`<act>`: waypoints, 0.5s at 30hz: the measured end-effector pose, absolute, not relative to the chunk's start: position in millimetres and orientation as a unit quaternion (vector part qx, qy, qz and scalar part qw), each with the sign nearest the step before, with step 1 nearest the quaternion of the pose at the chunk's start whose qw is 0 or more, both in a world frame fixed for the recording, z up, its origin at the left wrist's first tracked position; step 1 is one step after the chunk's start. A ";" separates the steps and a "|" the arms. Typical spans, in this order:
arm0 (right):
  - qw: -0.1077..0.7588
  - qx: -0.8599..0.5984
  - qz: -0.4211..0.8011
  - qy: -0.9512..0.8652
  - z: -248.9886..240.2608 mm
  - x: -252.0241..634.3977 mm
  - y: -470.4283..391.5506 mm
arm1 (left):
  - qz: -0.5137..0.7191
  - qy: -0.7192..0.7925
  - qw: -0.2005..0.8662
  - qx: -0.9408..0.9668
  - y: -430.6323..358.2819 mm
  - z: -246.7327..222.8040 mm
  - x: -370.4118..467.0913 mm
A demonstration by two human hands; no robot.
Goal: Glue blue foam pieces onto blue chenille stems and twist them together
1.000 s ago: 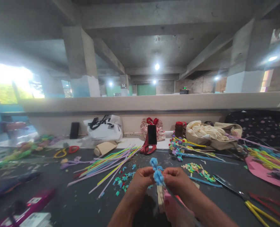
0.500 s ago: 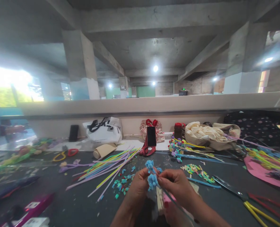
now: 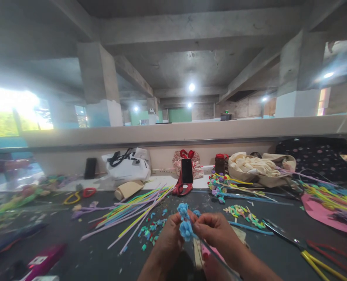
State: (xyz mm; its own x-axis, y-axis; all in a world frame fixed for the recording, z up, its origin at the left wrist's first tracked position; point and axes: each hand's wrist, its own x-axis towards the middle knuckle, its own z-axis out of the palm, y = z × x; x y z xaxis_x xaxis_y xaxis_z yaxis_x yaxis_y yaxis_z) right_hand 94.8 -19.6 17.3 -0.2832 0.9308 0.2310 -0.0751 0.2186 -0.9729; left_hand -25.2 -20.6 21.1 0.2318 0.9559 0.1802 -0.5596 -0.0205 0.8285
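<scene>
Fluffy blue flowers [image 3: 186, 230], which look made of pipe cleaner, are held up between my two hands over the dark table. My left hand [image 3: 170, 238] is closed on their left side, with its fingertips at the blossoms. My right hand [image 3: 216, 232] pinches just below them, on a long thin stem [image 3: 217, 255] that slants down to the lower right. A small blue tuft [image 3: 197, 213] shows behind the fingers. Part of the blossoms is hidden by my fingers.
Colored pipe cleaners [image 3: 138, 212] lie in a bundle to the left, with small cut pieces [image 3: 151, 230] nearby. Large scissors [image 3: 296, 242] rest at the right. Behind stand a phone [image 3: 186, 171], a white bag [image 3: 129, 166], finished flower stems [image 3: 220, 185] and a bottle [image 3: 220, 164].
The blue flowers and both hands have shifted slightly down and left in the picture, and the view has tilted a little. The grip of both hands looks much the same.
</scene>
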 end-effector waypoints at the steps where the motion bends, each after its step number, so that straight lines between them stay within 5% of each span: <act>1: 0.486 -0.349 0.516 -0.613 17.0 94.8 -19.0 | 0.573 0.238 0.659 0.424 -21.1 21.5 -24.1; 15: 0.484 -0.352 0.508 -0.620 11.5 95.1 -16.8 | 0.593 0.250 0.655 0.395 -10.9 12.1 -33.4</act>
State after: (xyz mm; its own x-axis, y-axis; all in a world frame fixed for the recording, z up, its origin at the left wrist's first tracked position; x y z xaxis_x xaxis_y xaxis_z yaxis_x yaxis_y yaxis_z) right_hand 95.1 -16.8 11.5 -0.2849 0.9274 0.2425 -0.0552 0.2367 -0.9700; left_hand -33.4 -10.9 12.1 0.1711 0.9750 0.1415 -0.5799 -0.0164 0.8145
